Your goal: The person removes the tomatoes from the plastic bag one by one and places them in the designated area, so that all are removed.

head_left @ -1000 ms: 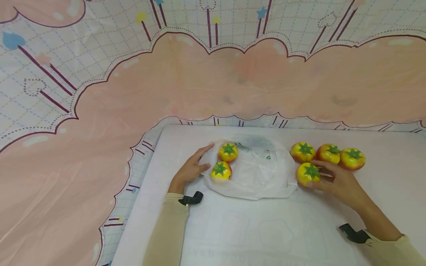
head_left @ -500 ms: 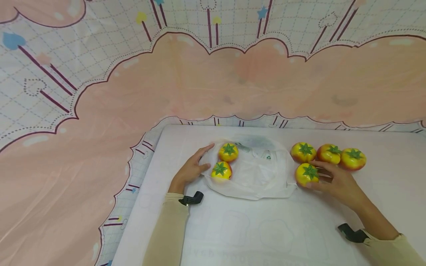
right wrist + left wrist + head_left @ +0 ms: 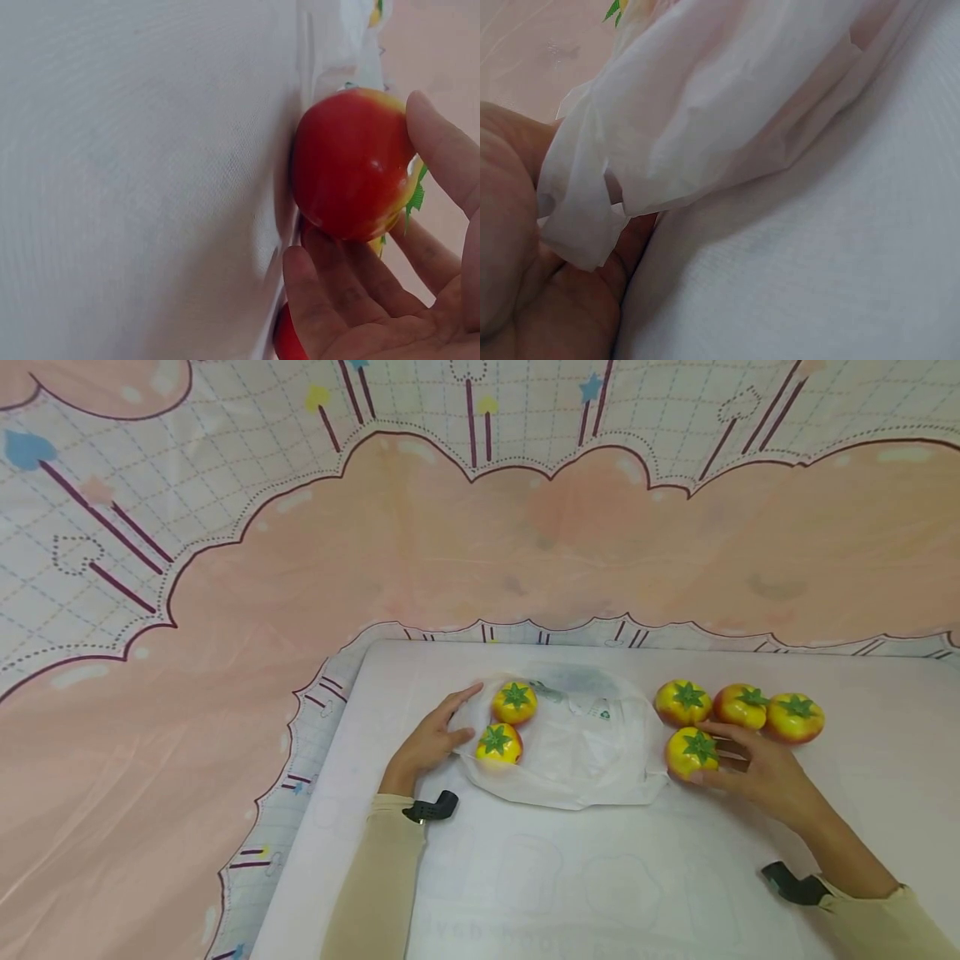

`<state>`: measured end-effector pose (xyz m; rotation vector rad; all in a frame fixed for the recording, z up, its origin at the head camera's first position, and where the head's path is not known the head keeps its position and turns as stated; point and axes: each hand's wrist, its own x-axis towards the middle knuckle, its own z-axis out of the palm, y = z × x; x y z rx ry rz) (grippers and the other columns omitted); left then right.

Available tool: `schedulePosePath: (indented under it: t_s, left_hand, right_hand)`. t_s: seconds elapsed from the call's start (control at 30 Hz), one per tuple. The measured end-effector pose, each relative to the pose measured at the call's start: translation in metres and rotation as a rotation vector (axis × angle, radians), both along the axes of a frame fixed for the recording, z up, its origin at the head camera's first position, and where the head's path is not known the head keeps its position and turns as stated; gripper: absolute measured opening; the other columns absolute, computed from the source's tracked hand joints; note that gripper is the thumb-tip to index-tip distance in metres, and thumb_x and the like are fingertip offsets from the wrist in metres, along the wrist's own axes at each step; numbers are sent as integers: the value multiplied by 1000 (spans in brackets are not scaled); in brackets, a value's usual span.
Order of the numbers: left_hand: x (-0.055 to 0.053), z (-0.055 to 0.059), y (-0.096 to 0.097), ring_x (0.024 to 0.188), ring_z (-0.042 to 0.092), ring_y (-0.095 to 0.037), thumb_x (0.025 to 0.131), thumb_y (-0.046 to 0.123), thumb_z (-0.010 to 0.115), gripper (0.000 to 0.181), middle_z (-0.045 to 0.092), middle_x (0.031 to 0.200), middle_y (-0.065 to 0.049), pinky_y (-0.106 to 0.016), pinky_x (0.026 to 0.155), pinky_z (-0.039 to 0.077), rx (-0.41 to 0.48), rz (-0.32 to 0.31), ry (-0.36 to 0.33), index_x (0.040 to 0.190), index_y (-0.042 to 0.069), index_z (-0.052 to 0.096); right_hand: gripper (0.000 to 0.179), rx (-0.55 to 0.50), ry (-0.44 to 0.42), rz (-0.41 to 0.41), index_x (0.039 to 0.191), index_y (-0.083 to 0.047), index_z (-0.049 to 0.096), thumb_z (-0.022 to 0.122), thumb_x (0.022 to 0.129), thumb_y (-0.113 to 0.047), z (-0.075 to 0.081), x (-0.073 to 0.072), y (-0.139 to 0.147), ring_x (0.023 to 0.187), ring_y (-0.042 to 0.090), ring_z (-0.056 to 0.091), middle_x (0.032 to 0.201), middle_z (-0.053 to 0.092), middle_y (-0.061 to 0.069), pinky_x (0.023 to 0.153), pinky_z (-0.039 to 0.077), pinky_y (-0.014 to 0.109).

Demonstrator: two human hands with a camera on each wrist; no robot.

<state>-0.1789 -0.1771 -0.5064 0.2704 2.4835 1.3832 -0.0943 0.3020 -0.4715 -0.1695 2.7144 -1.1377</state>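
A white plastic bag (image 3: 577, 760) lies spread on the table. Two toy tomatoes, an upper one (image 3: 514, 702) and a lower one (image 3: 498, 745), sit at its left part; the bag's film crosses the lower one's front. My left hand (image 3: 431, 743) rests at the bag's left edge, thumb and forefinger spread apart; its wrist view shows a strip of bag (image 3: 585, 202) lying across the hand. My right hand (image 3: 761, 772) holds another toy tomato (image 3: 692, 753), yellow-red with a green star-shaped top, just right of the bag. The thumb is at its near side, the other fingers curve behind.
Three more toy tomatoes, a left one (image 3: 683, 702), a middle one (image 3: 740, 706) and a right one (image 3: 795, 718), stand in a row behind my right hand. The white table (image 3: 562, 893) ends at a patterned cloth backdrop (image 3: 525, 552) behind and at the left.
The toy tomato in my right hand has shifted very slightly left, together with the hand. My left hand, the bag and the other toy tomatoes stay put.
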Motion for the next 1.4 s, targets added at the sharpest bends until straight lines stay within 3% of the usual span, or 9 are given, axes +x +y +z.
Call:
schedulePosePath:
  t_s: [0.17,0.87,1.0,1.07,1.13,1.4]
  left_hand:
    - [0,0,0,159,18,-22,96,9,65,75,28,167,13,-56,128,14,-1,6,-5,150,55,40]
    - [2,1,-2,159,18,-25,96,9,65,75,28,168,11,-58,128,13,2,-7,5,152,52,39]
    - [2,0,-2,159,17,-24,96,8,65,76,27,168,11,-57,128,13,6,-13,9,152,51,39]
    - [2,0,-2,159,17,-25,96,7,65,76,27,168,11,-57,128,13,7,-17,12,153,51,39]
    - [1,0,-2,159,17,-25,96,7,65,76,27,169,10,-57,128,12,8,-20,13,153,51,38]
    - [1,-1,-2,159,18,-23,96,9,65,75,28,168,11,-56,129,13,-3,-9,4,151,53,39]
  right_hand:
    - [77,-19,-22,4,149,-6,49,80,87,-40,1,0,1,126,49,58,146,52,25,88,55,12]
    - [79,-44,-49,-10,150,-6,47,81,87,-39,3,6,-2,128,49,55,148,49,25,86,51,7]
    - [79,-32,-53,-14,150,-7,47,80,87,-40,4,6,-2,129,50,54,148,49,25,94,59,28]
    - [79,-28,-58,-17,151,-7,47,79,87,-41,4,6,-3,130,50,54,148,49,25,97,57,42]
    - [80,-27,-64,-20,152,-8,46,79,88,-42,6,5,-3,130,51,53,149,49,25,97,56,49]
    - [83,-32,-87,-49,154,-11,45,79,87,-46,10,3,-1,133,50,51,152,48,24,89,62,33]
